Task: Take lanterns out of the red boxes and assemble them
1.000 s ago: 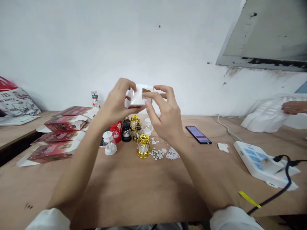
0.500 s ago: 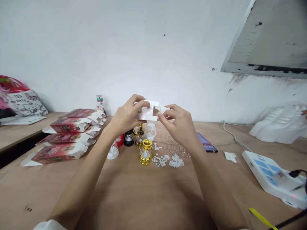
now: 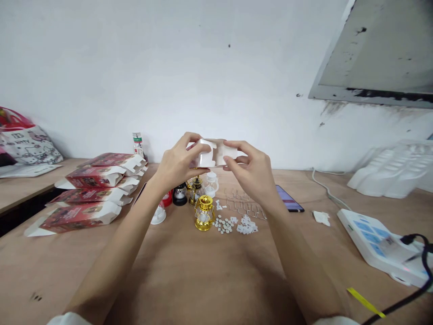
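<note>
Both hands hold a small cardboard box up above the table, its white end turned toward me. My left hand is closed around the box's left side, fingers over the top and thumb below. With thumb and fingers, my right hand pinches the white flap on the right end. Below the hands stands a gold toy lantern, with black, red and white lanterns behind and beside it. Small round discs, white plastic clips and bent wire handles lie to its right.
Several red printed boxes with loose flaps are stacked at left. A phone, a white scrap, a power strip with a black cable and a white plastic bundle lie at right. A patterned bag sits far left.
The flap end of the box has turned; more of the inner white flap shows. My right fingers have shifted onto the flap's top edge. The view has moved slightly.
</note>
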Tool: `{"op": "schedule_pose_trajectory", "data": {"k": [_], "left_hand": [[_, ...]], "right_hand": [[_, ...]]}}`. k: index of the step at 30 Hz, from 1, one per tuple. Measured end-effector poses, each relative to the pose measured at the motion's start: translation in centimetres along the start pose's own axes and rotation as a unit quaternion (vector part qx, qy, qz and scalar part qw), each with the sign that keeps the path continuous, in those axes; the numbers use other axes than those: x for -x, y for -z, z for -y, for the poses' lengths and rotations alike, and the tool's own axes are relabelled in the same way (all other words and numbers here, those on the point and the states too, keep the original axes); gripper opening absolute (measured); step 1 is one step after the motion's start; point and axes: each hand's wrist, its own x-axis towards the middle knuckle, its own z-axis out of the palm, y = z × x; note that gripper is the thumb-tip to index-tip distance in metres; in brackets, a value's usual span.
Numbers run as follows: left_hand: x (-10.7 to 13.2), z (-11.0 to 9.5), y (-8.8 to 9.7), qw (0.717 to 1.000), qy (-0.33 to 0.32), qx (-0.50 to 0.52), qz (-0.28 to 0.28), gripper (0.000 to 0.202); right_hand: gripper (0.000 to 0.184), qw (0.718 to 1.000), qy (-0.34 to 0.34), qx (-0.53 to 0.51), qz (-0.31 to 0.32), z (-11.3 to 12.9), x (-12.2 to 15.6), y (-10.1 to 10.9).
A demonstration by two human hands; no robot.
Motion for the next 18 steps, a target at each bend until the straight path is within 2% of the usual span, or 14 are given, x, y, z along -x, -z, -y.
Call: {"op": "schedule_pose_trajectory", "data": {"k": [3,6,10,14,18], "left_hand": [[-0.2,-0.9,-0.5,0.993,0.000,0.110,-0.045,0.041],[-0.6,-2.4,-1.0,0.975,0.016,0.192,-0.111,0.038],[-0.8,-3.2,-1.0,0.968,0.031,0.195,-0.153,0.029],[-0.8,-2.7,-0.4,0.972,0.015,0.174,-0.155,0.013],[-0.7,-2.5,-0.2,0.974,0.010,0.162,-0.157,0.010]], "right_hand": [[0.018,0.999,-0.010,-0.034,-0.036,-0.1,0.1,-0.1],[0.015,0.997,-0.010,-0.067,-0.038,0.0,0.1,-0.3],[0.026,0.994,-0.014,-0.103,-0.021,0.3,0.0,-0.1],[0.019,0.987,-0.027,-0.149,0.048,0.5,-0.2,0.4],[0.018,0.981,-0.013,-0.172,0.092,0.6,-0.2,0.4]]}}
